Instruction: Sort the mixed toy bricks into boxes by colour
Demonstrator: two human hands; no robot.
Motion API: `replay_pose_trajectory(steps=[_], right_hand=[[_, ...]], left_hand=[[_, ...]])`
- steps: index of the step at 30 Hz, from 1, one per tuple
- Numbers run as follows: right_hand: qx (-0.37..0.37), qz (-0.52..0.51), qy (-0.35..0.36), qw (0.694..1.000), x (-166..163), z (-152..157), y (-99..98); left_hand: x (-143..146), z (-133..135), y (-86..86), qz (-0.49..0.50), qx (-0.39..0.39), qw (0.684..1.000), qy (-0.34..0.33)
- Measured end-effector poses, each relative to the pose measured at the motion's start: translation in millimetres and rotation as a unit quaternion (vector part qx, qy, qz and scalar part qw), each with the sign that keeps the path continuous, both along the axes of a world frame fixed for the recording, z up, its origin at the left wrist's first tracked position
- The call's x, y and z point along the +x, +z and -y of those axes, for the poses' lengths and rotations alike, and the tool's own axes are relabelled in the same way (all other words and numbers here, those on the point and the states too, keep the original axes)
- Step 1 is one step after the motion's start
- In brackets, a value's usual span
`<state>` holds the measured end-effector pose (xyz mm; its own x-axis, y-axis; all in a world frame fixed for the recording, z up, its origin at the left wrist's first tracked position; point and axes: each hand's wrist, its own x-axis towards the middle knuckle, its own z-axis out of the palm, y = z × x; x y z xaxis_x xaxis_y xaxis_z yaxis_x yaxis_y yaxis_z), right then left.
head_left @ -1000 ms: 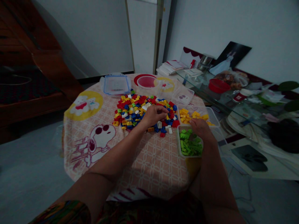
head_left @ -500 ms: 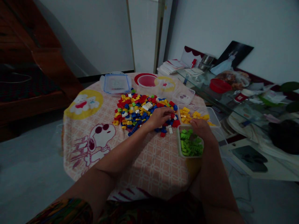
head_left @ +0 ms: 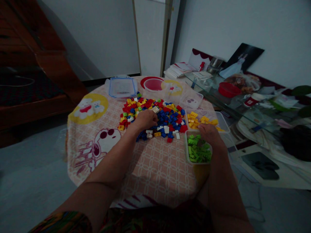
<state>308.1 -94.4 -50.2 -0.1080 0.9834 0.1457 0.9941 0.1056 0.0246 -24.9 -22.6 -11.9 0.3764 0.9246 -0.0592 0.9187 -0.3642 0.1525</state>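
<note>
A mixed pile of toy building bricks [head_left: 167, 118] in red, blue, yellow, white and green lies mid-table. My left hand [head_left: 146, 119] is over the pile's near left part, its fingers curled down among the bricks; whatever they grip is hidden. My right hand [head_left: 208, 133] is closed at the near edge of a clear box [head_left: 224, 121] with yellow bricks [head_left: 193, 120] in it. Any brick in those fingers cannot be made out. Just below that hand stands a smaller clear box [head_left: 186, 154] of green bricks [head_left: 198, 150].
A blue-rimmed lid [head_left: 123, 87], a pink-lined tub [head_left: 153, 84] and a clear container [head_left: 191, 99] stand along the far side of the cloth-covered round table [head_left: 155, 174]. To the right, a glass shelf [head_left: 213, 94] carries papers, a red bowl [head_left: 229, 89] and a cup [head_left: 252, 99].
My left hand has moved left across the pile, from its right side to its near left part, and its fingers have curled downward. My right hand has stayed by the boxes.
</note>
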Motion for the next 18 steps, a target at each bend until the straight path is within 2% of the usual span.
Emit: replay_pose_trajectory(steps=[5,9,13,18], right_hand=[[0.006,0.0,0.003,1.0,0,1,-0.1],[-0.012,0.0,-0.003,1.0,0,1,2.6],[-0.023,-0.006,0.0,1.0,0,0,4.2],[-0.006,0.006,-0.001,1.0,1,0,1.1]], left_hand=[[9,0,-9.8,-0.041,0.009,0.999,0.015],[9,2,-5.8,-0.045,0.004,0.999,0.008],[0,-1,0.4,0.03,-0.011,0.999,-0.002],[-3,-6,-3.0,0.19,-0.013,0.981,-0.026]])
